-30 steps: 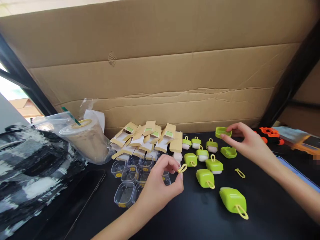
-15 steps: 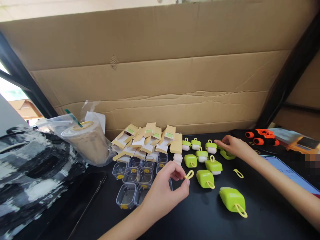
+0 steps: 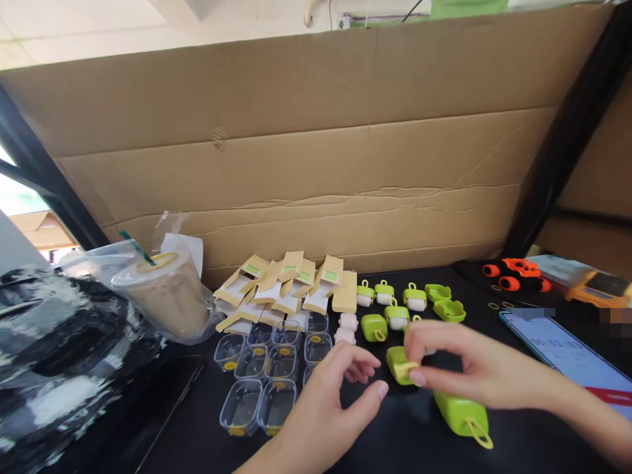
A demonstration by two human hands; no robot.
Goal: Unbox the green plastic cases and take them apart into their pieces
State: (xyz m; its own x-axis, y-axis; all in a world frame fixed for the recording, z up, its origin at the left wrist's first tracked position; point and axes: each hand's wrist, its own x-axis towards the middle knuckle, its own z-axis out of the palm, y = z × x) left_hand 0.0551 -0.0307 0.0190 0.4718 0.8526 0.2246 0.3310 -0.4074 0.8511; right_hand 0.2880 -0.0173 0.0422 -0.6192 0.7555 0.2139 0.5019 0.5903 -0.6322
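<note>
My left hand (image 3: 340, 401) is open, its thumb and fingers apart and nothing visible between them, beside the clear plastic cups (image 3: 241, 407). My right hand (image 3: 459, 365) pinches a small yellow loop (image 3: 405, 368) between thumb and forefinger. It hovers in front of a lime-green case (image 3: 396, 361) and hides part of it. Nearer me lies another green case (image 3: 457, 413) with a yellow loop on its end. Farther back are several green-and-white cases (image 3: 397, 318) with loops, and two empty green shells (image 3: 449, 311).
Folded kraft cards (image 3: 286, 283) lie behind the cups, with pale pink pieces (image 3: 345, 332) beside them. A bagged iced drink (image 3: 162, 296) and a dark phone (image 3: 162, 401) are at left. A lit phone (image 3: 557, 355) and an orange toy car (image 3: 516, 271) are at right.
My right hand has come from the green shells at the back toward the middle and now pinches a yellow loop. My left hand has let go of the loop it held.
</note>
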